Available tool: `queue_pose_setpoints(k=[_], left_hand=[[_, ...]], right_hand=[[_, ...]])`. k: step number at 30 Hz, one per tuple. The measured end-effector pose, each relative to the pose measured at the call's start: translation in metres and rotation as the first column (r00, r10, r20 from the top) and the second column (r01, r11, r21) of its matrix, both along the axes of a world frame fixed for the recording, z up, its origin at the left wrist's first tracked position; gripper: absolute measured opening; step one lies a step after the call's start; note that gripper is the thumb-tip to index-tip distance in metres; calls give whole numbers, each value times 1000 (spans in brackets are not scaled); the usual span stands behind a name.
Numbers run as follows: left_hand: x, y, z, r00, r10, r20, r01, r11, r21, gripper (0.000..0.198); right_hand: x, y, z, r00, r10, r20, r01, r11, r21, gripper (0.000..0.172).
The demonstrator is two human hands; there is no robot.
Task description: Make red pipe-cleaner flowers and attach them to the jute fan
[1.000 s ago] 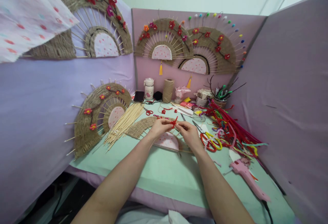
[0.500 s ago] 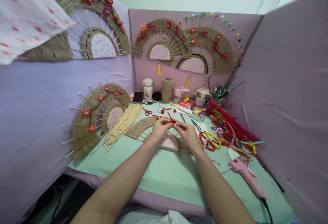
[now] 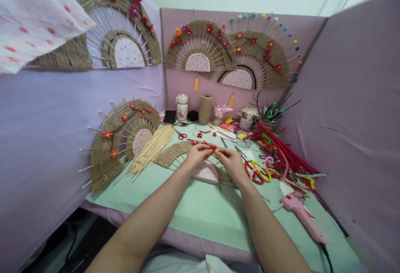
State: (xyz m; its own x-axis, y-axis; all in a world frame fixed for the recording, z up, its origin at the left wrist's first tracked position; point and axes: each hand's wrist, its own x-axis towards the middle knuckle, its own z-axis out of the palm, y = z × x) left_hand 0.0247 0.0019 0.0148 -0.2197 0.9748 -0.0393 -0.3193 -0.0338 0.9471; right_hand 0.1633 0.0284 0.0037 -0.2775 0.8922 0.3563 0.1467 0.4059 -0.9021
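Head feed at my end: both hands meet near mid-table. Left hand point(image 3: 197, 156) is closed in a pinch on a small red fuzzy-wire piece point(image 3: 212, 149). Right hand point(image 3: 230, 160) has its fingertips bunched at the same piece from the other side, also pinching as far as I can see. Fingers cover most of it, so I can't read its exact shape.

Piece sits over the upper part of a half-round tan twine fan point(image 3: 170, 155) lying on the mint-green tabletop point(image 3: 215, 219). I can't tell if the two touch. Fan has a white half-disc with red dots point(image 3: 206, 171) at its base, partly under the hands.

Left of the fan I've got a bundle of pale thin sticks point(image 3: 151, 154). Just right of the right hand: scissors with red and yellow handles point(image 3: 265, 174). Past those, a tangled heap of mostly red fuzzy stems point(image 3: 283, 158); nearer the table's right edge, a pink glue gun point(image 3: 302, 216). Behind the fan: small red-handled scissors point(image 3: 182, 136) and a tall tan twine spool point(image 3: 205, 109).
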Motion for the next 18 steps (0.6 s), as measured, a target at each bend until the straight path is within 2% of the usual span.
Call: queue_pose_setpoints(k=[3, 5, 7, 9, 12, 15, 18], left_hand=[[0, -1, 2, 1000, -19, 2, 19, 1000, -6, 21], [-1, 0, 1, 996, 4, -85, -2, 1000, 21, 18], [-4, 1, -2, 970, 59, -235, -38, 995, 91, 13], [-6, 2, -6, 904, 119, -410, -47, 982, 181, 10], [-7, 0, -9, 784, 152, -601, 9, 966, 257, 12], [-5, -2, -9, 747, 168, -643, 15, 963, 270, 12], [-3, -1, -9, 785, 188, -591, -23, 961, 275, 10]], right_hand=[[0, 0, 0, 1000, 2, -16, -2, 1000, -2, 33], [0, -1, 1, 999, 35, -4, -35, 999, -5, 31], [1, -1, 2, 998, 50, 42, -52, 998, 26, 27], [2, -2, 4, 996, 13, 88, -23, 993, 113, 23], [3, -4, 7, 988, -38, 148, -6, 958, 287, 17], [3, -6, 9, 972, -58, 226, -36, 920, 391, 14], [2, -7, 9, 971, -94, 219, -1, 917, 399, 15]])
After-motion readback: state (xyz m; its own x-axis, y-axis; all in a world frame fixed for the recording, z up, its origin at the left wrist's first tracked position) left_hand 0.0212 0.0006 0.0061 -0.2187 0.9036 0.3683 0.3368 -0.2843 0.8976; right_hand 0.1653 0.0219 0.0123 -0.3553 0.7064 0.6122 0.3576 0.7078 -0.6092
